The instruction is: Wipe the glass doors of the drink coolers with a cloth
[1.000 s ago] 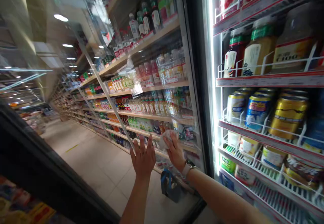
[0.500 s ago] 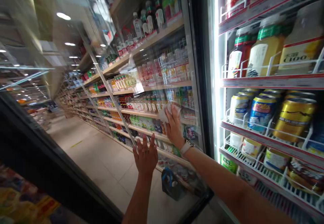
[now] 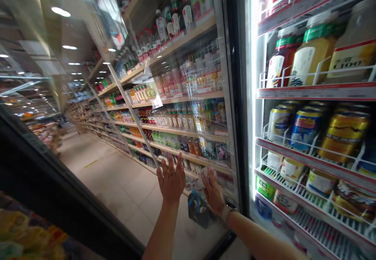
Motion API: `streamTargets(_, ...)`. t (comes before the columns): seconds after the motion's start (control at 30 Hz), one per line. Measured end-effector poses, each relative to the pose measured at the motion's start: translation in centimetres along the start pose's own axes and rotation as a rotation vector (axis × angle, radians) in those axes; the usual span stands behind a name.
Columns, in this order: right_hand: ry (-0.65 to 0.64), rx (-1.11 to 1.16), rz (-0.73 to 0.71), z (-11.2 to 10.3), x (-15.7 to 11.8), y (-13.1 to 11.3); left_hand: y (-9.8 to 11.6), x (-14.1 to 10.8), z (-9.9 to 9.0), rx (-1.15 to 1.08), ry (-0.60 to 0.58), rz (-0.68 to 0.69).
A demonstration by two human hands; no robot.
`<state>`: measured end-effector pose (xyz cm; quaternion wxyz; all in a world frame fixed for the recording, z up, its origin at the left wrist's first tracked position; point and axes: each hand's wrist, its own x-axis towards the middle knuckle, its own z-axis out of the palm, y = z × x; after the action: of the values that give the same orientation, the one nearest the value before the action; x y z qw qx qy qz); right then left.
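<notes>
- While my right hand (image 3: 214, 195) clenches a bunched white cloth (image 3: 206, 176) against the glass door (image 3: 123, 154), the cloth sits low, near the door's hinged edge.
- My left hand (image 3: 171, 181) is open and empty, fingers spread at the glass, just beside the right.
- A watch (image 3: 230, 209) is on my right wrist.
- Cans (image 3: 305, 129) and bottles (image 3: 313, 54) stand on wire-fronted shelves to the right.

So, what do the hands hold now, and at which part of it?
The right hand holds a crumpled white cloth under its fingers, pressed against the glass door. The left hand holds nothing; it is open against the glass.
</notes>
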<state>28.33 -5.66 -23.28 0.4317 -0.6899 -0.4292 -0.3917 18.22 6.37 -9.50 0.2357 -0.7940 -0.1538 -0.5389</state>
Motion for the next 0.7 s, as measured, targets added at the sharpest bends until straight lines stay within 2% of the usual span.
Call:
streamTargets(0.03,-0.002,0.001,0.005,0.1,0.3,-0.1,0.0,0.0,0.0,-0.005,-0.008,-0.007)
streamTargets(0.1,0.001,0.002,0.017,0.0,2.5,-0.3,0.0,-0.1,0.0,-0.013,-0.012,-0.013)
streamTargets(0.23,0.014,0.04,-0.003,-1.4,12.0,-0.9,0.0,0.2,0.1,-0.015,0.017,0.004)
streamTargets(0.3,0.066,0.065,-0.022,-2.6,16.8,-1.4,-0.1,0.2,0.1,-0.019,0.029,0.013)
streamTargets(0.37,0.101,0.066,-0.032,-3.4,19.6,-1.9,-0.2,0.2,0.3,-0.043,0.026,0.008)
streamTargets(0.4,0.101,0.056,-0.038,-3.5,19.9,-2.0,-0.2,0.2,0.4,-0.058,0.02,0.001)
streamTargets(0.43,0.088,0.04,-0.043,-3.4,19.5,-2.1,-0.2,0.1,0.4,-0.069,0.015,-0.006)
streamTargets(0.5,0.037,0.001,-0.071,-2.7,16.8,-2.1,-0.2,0.0,0.5,-0.086,0.015,-0.019)
streamTargets(0.6,-0.045,-0.054,-0.138,-0.9,9.8,-1.7,0.0,-0.2,0.5,-0.098,0.016,-0.025)
streamTargets(0.7,-0.074,-0.087,-0.154,0.4,3.2,-1.3,0.2,-0.2,0.2,-0.046,0.022,-0.017)
